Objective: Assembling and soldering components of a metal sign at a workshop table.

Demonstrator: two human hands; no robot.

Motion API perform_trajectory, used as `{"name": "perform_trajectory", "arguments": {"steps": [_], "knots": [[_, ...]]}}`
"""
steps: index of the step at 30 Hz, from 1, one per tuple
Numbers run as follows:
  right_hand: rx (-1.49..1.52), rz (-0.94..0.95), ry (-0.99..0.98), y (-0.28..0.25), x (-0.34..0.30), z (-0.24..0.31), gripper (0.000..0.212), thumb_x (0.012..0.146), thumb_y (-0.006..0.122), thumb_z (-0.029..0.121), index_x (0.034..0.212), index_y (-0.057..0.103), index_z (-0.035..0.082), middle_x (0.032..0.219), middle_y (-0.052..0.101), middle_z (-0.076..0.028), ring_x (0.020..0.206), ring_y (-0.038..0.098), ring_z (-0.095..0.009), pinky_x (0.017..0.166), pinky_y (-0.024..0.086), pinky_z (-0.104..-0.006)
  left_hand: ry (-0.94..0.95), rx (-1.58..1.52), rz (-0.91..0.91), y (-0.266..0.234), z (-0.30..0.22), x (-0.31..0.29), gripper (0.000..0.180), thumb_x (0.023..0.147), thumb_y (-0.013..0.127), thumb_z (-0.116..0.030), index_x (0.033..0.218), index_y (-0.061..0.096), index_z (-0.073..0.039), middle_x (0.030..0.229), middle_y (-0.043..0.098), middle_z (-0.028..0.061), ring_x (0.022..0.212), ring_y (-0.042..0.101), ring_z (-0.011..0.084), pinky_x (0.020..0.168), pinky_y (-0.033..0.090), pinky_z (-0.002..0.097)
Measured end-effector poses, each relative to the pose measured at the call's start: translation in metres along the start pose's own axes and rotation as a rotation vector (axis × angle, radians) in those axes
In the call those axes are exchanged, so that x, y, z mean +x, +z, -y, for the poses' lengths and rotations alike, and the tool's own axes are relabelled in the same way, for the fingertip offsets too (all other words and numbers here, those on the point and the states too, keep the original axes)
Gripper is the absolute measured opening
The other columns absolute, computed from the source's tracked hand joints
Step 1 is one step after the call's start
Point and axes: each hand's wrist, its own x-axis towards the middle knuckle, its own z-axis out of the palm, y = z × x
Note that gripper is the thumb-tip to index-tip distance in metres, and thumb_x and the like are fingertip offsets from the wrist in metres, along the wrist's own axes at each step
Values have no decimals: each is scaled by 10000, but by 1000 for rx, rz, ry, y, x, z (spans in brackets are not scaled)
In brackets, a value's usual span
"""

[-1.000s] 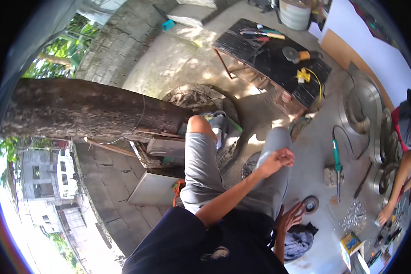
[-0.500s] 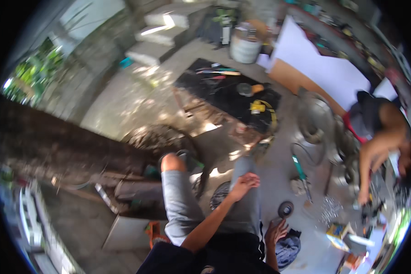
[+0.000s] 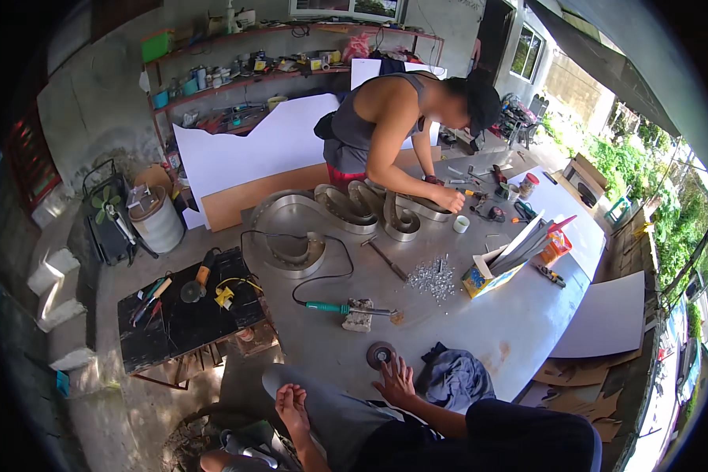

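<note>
My left hand is above my grey-clad thigh, palm turned up and fingers loosely curled, with nothing visible in it. My right hand lies with fingers spread on the near edge of the metal table. Its fingertips are beside a dark round disc with a pale centre. Right of that hand is a crumpled dark grey cloth. Farther in, a soldering iron with a green handle rests across a rough block. Small shiny metal bits are heaped beyond it.
Across the table a person leans over curved metal strip shapes, hands at one end. A hammer and an open box lie nearer. At left, a low black table bears an angle grinder and hand tools.
My view has swung right and up, bringing the metal table and the other person to the middle. My right hand now has its fingers spread by the disc; my left stays over my thigh.
</note>
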Motion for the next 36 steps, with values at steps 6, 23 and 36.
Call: {"name": "perform_trajectory", "arguments": {"steps": [6,23,36], "knots": [[53,57,-103,1,-15,9,636,869,492,469,1335,363,55,1465,119,-231,1345,104,-409,1019,175,-587,3,14,-1,1,0,3,114,898,515,-75,973,575,-14,843,619,94,704,610,162,679,521,266],[85,27,-111,9,-10,15,630,853,511,454,1284,404,6,1446,144,-242,1315,145,-436,1001,192,-592,-15,-16,16,4,-4,1,117,897,535,-108,978,581,-36,860,628,82,729,613,157,690,514,251],[117,149,-204,6,-2,24,603,842,539,454,1272,420,49,1443,162,-235,1322,147,-425,1007,212,-569,-43,-61,13,3,-5,5,120,904,526,-108,976,578,-27,860,638,95,707,627,162,667,537,254]]}}
